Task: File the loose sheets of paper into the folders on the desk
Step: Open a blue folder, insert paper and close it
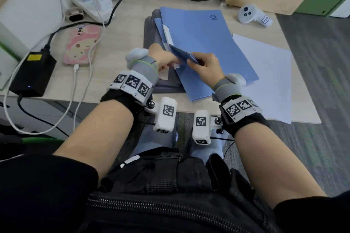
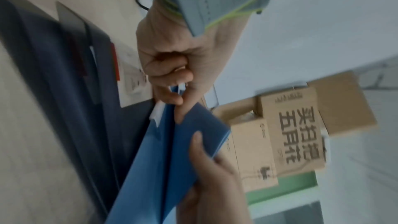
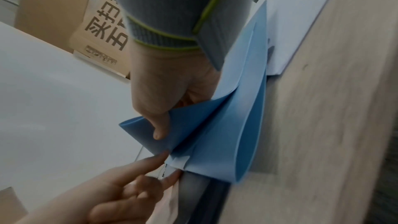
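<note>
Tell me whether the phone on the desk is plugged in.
Yes, a white cable runs into the near end of the phone.

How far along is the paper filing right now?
Early to midway, it seems. White sheet edges already poke out of the blue folders, so some paper looks filed. Right now the right hand lifts the top folder's cover by its corner while the left hand pinches the edge beside it. A stack of loose white sheets lies unfiled on the desk to the right.
</note>
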